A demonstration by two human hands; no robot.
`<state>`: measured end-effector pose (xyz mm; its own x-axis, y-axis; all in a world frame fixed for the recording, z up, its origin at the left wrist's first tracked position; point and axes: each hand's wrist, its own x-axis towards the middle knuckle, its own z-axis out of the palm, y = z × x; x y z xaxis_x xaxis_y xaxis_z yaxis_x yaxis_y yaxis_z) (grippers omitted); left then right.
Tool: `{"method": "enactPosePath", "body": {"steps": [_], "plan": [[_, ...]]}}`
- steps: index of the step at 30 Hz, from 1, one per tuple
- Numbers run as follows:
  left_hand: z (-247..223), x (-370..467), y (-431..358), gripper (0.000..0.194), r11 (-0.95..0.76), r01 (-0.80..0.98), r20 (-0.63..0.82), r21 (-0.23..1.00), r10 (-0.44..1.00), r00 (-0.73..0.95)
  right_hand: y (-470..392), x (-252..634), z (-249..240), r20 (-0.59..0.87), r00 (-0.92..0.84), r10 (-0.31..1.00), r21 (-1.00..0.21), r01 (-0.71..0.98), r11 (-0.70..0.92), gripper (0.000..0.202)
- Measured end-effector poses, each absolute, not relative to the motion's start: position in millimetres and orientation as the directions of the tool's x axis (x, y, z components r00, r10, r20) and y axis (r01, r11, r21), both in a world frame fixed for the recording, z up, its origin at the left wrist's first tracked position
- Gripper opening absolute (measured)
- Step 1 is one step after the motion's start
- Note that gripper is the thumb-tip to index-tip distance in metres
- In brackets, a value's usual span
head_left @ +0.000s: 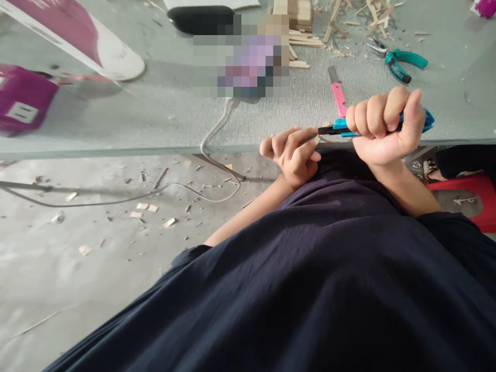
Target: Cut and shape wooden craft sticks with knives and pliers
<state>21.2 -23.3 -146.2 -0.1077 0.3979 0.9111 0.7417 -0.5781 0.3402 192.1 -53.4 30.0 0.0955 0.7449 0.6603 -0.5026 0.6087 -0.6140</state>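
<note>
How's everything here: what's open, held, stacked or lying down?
Blue cutter: held in right hand; blade unclear.
Left hand: curled, at cutter's front end.
Pink knife: blade out, lying down.
Pliers: handles apart, lying down.
Wooden sticks: some stacked, some loose.
White cable: hanging off the table.

Counted: two hands (387, 124) and one blue cutter (341, 125) right of centre, one pink knife (338, 98) and one pair of pliers (395, 67) upper right, one red stool (489, 201) at the right edge.

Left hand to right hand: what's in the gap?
Head view: the front end of the blue-and-black tool, gripped in the right hand, reaches toward the left hand. Contact there is unclear.
</note>
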Motion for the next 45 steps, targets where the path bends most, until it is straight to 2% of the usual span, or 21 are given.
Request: {"method": "enactPosePath", "body": {"steps": [3, 7, 13, 15, 17, 21, 24, 27, 29, 33, 35, 37, 41, 45], "plan": [[-149, 19, -22, 0.073, -0.586, 0.733, 0.904, 0.344, 0.419, -0.089, -54, 189, 30, 0.737, 0.133, 0.663, -0.504, -0.546, 0.669, 0.084], [-151, 17, -21, 0.076, -0.584, 0.733, 0.895, 0.349, 0.439, -0.077, -65, 196, 41, 0.672, -0.014, 0.74, -0.654, -0.481, 0.585, 0.085], [-146, 22, -25, 0.068, -0.614, 0.71, 0.921, 0.344, 0.367, -0.128, -67, 196, 37, 0.645, 0.021, 0.764, -0.675, -0.454, 0.582, 0.078], [-146, 24, -26, 0.069, -0.605, 0.699, 0.907, 0.381, 0.392, -0.155, -64, 191, 32, 0.625, 0.099, 0.774, -0.675, -0.43, 0.6, 0.081], [-147, 25, -26, 0.073, -0.579, 0.697, 0.881, 0.424, 0.441, -0.17, -64, 186, 33, 0.547, 0.148, 0.824, -0.735, -0.386, 0.557, 0.08], [-148, 27, -26, 0.078, -0.532, 0.692, 0.829, 0.488, 0.53, -0.177, -77, 179, 53, 0.402, 0.061, 0.914, -0.852, -0.34, 0.397, 0.063], [-146, 29, -26, 0.082, -0.534, 0.658, 0.797, 0.53, 0.579, -0.171, -87, 178, 69, 0.413, 0.025, 0.91, -0.84, -0.375, 0.392, 0.058], [-145, 31, -26, 0.08, -0.539, 0.679, 0.83, 0.498, 0.524, -0.193, -91, 181, 71, 0.43, 0.019, 0.902, -0.833, -0.376, 0.405, 0.06], [-147, 30, -25, 0.075, -0.536, 0.708, 0.857, 0.459, 0.476, -0.196, -90, 184, 64, 0.453, 0.029, 0.891, -0.829, -0.353, 0.433, 0.065], [-155, 28, -22, 0.065, -0.539, 0.7, 0.838, 0.469, 0.522, -0.159, -84, 184, 40, 0.6, 0.04, 0.799, -0.75, -0.32, 0.579, 0.084], [-156, 27, -21, 0.064, -0.545, 0.694, 0.838, 0.47, 0.523, -0.157, -79, 181, 32, 0.634, 0.136, 0.761, -0.7, -0.318, 0.64, 0.089], [-156, 28, -21, 0.066, -0.544, 0.707, 0.853, 0.452, 0.495, -0.165, -74, 179, 27, 0.631, 0.226, 0.742, -0.671, -0.32, 0.669, 0.09], [-149, 31, -23, 0.076, -0.5, 0.763, 0.878, 0.41, 0.441, -0.183, -69, 177, 25, 0.646, 0.177, 0.742, -0.666, -0.343, 0.662, 0.088], [-144, 32, -24, 0.082, -0.486, 0.769, 0.874, 0.416, 0.447, -0.191, -71, 175, 27, 0.652, 0.252, 0.715, -0.619, -0.368, 0.694, 0.085]]}}
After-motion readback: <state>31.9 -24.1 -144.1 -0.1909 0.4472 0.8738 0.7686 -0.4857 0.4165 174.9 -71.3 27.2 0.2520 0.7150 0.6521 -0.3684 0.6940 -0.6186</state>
